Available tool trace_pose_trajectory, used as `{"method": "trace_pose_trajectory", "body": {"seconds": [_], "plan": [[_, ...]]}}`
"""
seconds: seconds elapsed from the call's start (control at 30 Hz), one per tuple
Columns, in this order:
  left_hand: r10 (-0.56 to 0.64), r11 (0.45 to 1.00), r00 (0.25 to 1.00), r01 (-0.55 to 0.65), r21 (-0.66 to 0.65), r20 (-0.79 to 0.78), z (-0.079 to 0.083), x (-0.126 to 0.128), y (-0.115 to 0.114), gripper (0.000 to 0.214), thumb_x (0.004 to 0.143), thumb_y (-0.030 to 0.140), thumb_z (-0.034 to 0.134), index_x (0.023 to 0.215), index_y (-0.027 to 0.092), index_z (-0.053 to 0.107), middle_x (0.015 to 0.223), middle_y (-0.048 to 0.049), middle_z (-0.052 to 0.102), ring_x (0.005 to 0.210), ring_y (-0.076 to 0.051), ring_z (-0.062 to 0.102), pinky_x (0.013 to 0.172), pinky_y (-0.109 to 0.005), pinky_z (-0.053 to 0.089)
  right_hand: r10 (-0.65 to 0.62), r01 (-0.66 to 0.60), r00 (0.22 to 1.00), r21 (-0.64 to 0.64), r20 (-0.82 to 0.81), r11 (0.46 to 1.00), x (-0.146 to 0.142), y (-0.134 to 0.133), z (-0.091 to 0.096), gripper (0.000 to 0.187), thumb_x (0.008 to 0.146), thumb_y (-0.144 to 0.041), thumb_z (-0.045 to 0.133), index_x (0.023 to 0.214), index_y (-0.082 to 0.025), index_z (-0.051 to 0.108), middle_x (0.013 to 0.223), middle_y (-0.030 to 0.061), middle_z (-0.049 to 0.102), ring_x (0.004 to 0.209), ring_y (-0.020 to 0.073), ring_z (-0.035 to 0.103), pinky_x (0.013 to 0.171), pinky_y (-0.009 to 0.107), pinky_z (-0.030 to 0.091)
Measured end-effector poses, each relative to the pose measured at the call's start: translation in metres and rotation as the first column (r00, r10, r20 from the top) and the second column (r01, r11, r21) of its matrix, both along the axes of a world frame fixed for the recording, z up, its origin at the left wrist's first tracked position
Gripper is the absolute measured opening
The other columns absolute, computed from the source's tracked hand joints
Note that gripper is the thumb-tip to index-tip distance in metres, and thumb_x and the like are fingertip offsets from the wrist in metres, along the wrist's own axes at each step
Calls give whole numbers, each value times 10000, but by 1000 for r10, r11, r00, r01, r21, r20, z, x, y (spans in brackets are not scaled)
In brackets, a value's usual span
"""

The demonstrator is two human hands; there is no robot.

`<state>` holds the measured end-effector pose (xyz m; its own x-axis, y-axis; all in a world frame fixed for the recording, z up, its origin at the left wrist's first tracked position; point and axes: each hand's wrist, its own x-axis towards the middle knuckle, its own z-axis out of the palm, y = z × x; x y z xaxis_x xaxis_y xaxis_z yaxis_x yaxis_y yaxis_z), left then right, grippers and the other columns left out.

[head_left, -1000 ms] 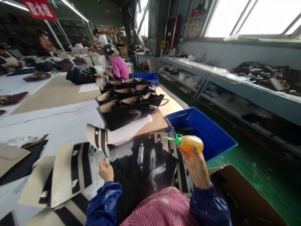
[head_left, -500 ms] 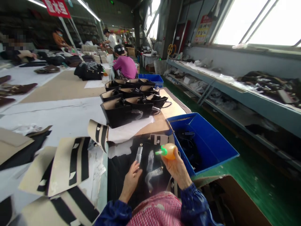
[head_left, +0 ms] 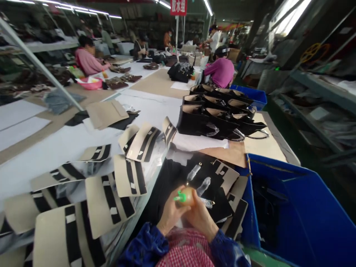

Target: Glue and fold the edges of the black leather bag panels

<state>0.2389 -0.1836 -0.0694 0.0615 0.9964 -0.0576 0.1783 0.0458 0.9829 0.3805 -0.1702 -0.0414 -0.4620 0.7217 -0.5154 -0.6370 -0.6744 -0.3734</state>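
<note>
Amber and rounded, the bottle (head_left: 189, 196) sits between the person's two hands, low in front of the checked apron (head_left: 185, 250). The left hand (head_left: 171, 210) is curled about its near-left side, close to the green cap (head_left: 181, 196), while the right hand (head_left: 202, 217) closes around the other side; both grip it. The nozzle points leftward. Just beyond lie black pieces (head_left: 180, 172) with clear plastic wrapped over their fittings, and beside them, on the right, cream panels with dark strips (head_left: 226, 176). More striped cream panels (head_left: 97, 207) spread across the white-covered desk (head_left: 161, 107) to the left. Black bags (head_left: 194, 120) stand in rows farther back, and a blue bin (head_left: 303, 207) is at the right.
</note>
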Motion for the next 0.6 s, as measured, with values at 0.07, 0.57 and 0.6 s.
{"method": "trace_pose_trajectory", "body": {"seconds": [0.07, 0.57, 0.6], "plan": [[45, 999, 999, -45, -22, -3, 3, -5, -10, 548, 852, 389, 737, 1337, 196, 570, 1390, -114, 579, 1287, -299, 545, 1114, -587, 398, 113, -113, 994, -3, 2, 994, -7, -3, -5, 536, 839, -643, 687, 1111, -181, 696, 988, 66, 760, 895, 221, 706, 828, 344, 530], [217, 972, 965, -199, -124, 150, -19, -36, -43, 533, 916, 383, 664, 1387, 189, 508, 1328, -117, 608, 1175, -267, 624, 1019, -531, 508, 264, -426, 806, 211, 529, 880, -20, -7, -22, 780, 843, -752, 584, 1463, -300, 443, 1380, 117, 583, 1105, 289, 659, 831, 427, 565], [211, 974, 967, -196, -115, 140, -20, -39, -44, 541, 915, 390, 663, 1393, 191, 505, 1352, -120, 595, 1205, -276, 607, 1041, -546, 487, 232, -427, 806, 264, 545, 865, -24, -7, -23, 803, 812, -739, 638, 1459, -303, 446, 1391, 109, 574, 1143, 291, 640, 860, 426, 563]]}}
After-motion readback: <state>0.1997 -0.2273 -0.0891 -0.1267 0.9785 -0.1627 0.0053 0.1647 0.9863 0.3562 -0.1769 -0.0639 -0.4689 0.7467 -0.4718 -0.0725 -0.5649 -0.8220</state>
